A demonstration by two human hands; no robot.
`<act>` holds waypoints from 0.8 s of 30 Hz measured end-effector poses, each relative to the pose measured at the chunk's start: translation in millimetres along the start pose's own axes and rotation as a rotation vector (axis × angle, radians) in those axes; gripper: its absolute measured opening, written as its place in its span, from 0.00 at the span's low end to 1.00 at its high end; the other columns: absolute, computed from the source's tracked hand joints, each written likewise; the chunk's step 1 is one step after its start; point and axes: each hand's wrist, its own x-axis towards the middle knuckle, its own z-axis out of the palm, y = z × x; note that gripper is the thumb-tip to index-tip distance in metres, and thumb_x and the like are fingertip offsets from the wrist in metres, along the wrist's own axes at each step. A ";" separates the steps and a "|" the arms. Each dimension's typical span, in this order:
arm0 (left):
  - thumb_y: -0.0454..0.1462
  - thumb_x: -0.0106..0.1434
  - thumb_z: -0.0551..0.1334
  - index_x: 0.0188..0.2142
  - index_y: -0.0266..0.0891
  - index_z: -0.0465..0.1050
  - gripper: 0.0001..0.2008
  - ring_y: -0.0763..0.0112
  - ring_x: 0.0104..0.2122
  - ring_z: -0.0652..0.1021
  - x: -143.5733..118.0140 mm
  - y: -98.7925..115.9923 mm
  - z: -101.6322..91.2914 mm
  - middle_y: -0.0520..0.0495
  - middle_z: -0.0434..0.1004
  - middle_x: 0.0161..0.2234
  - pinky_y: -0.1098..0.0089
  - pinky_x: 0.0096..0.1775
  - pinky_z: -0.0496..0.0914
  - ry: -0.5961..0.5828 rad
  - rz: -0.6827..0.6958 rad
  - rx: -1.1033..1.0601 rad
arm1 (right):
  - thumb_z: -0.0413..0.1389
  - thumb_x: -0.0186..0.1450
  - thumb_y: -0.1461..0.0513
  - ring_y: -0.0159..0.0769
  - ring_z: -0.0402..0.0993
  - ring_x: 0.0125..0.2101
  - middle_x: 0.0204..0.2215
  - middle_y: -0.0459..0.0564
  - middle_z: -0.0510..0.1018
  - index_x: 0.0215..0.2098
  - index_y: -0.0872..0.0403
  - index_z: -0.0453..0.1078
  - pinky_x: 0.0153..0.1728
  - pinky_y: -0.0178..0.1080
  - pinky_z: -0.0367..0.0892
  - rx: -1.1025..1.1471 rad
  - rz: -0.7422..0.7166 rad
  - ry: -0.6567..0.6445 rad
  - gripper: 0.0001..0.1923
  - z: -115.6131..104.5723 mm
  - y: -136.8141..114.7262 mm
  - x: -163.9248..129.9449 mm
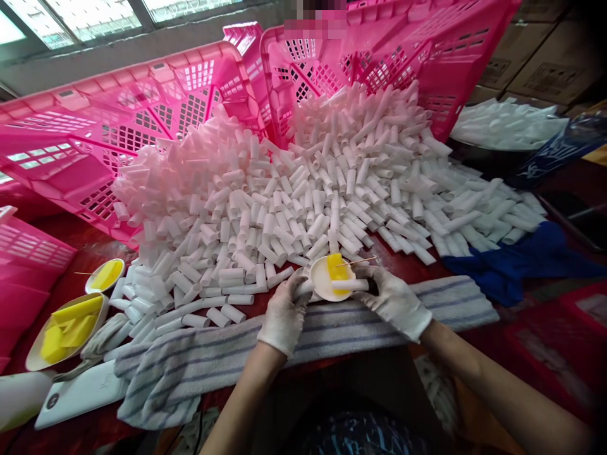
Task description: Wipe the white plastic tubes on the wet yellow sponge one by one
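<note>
Both hands wear whitish gloves with darkened fingers. My left hand (pixel 286 314) is closed around a short white plastic tube (pixel 305 288), at the left rim of a small white dish (pixel 322 278). My right hand (pixel 393 300) grips the end of another white tube (pixel 347 285), which lies across the dish over a yellow sponge piece (pixel 337 268). A thin wooden stick (pixel 358 260) rests on the sponge. Beyond the dish spreads a large heap of similar white tubes (pixel 294 202). Under my wrists lies a striped towel (pixel 351 328).
Two tilted pink baskets (pixel 142 69) stand behind the heap. On the left are a dish with yellow pieces (pixel 71 328), a smaller dish (pixel 105 275) and a white phone (pixel 80 393). A blue cloth (pixel 526 262) lies right, near a basin of white pieces (pixel 512 123).
</note>
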 end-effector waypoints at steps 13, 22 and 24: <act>0.36 0.54 0.71 0.39 0.37 0.80 0.13 0.62 0.39 0.81 -10.1 24.9 9.5 0.45 0.83 0.38 0.64 0.47 0.77 -0.177 -0.130 -0.163 | 0.71 0.51 0.48 0.39 0.77 0.37 0.38 0.50 0.80 0.36 0.51 0.74 0.38 0.39 0.75 0.455 0.279 0.111 0.22 -13.9 -56.5 -11.0; 0.54 0.70 0.51 0.29 0.37 0.73 0.26 0.72 0.26 0.70 -42.6 47.3 37.6 0.49 0.72 0.25 0.70 0.31 0.66 -0.401 -0.123 -0.035 | 0.56 0.66 0.61 0.33 0.68 0.22 0.21 0.45 0.73 0.28 0.51 0.69 0.25 0.36 0.63 -0.214 -0.343 0.072 0.08 -26.1 -87.1 -38.1; 0.55 0.72 0.46 0.23 0.39 0.68 0.30 0.72 0.23 0.66 -50.8 53.5 53.6 0.50 0.68 0.21 0.70 0.27 0.62 -0.349 -0.198 0.024 | 0.53 0.64 0.66 0.32 0.64 0.19 0.17 0.44 0.68 0.23 0.50 0.64 0.24 0.36 0.60 -0.400 -0.574 0.180 0.12 -20.6 -91.0 -47.2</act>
